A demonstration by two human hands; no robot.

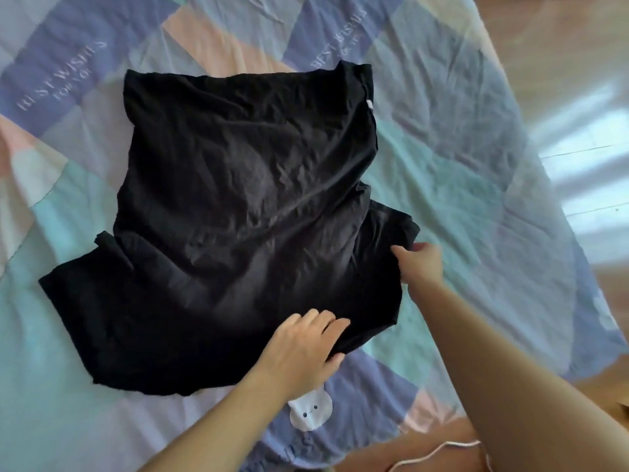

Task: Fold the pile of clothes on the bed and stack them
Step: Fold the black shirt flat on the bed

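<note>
The bed cover [459, 172] fills the frame, and the black T-shirt [245, 199] lies spread flat in the middle of it. The soft shirt could bunch up or slide if one side gets pulled harder. The left hand [303, 349], bottom middle, pinches the shirt's near edge. The right hand [420, 264], at middle right, grips the sleeve, fingers tucked under.
</note>
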